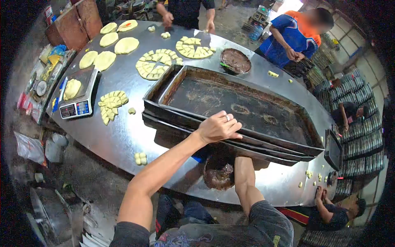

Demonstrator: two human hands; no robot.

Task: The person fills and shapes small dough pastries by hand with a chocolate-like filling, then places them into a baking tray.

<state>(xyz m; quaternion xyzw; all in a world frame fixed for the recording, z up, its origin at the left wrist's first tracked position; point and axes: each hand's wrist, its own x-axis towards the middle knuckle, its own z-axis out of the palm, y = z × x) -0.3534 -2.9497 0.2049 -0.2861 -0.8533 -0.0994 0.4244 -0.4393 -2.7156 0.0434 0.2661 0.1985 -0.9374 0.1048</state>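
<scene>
Left hand (218,127): palm down on the near rim of the top tray (247,107), fingers curled over the edge and gripping it. There is a ring on one finger. The arm reaches in from the lower left, nearly straight.

Right hand: hidden. The right forearm (245,177) runs up under the overhanging tray edge, just right of and below the left hand. Cannot tell whether the hand grips anything.

The top tray is dark and greasy, with no dough in it. It extends away and to the right of the left hand. It sits on a stack of trays (158,117) of the same kind, which lies on the metal table (123,136). The stack's near edge juts past the table edge.

Directly below the left hand, under the overhang and touching the right forearm's left side: a brown smeared bowl (218,175).

Left of the hand, well apart: a small cluster of dough pieces (140,158). Further left and away: a fan of cut dough (112,105), then a scale (78,103) with a lump of dough (72,88) on its pan.

Beyond the tray, far from the hand: a second brown bowl (235,60) and rings of cut dough wedges (153,64).

Other people: one in a blue shirt (294,37) stands at the far right edge, and another's hands (168,18) are at the far end of the table.
</scene>
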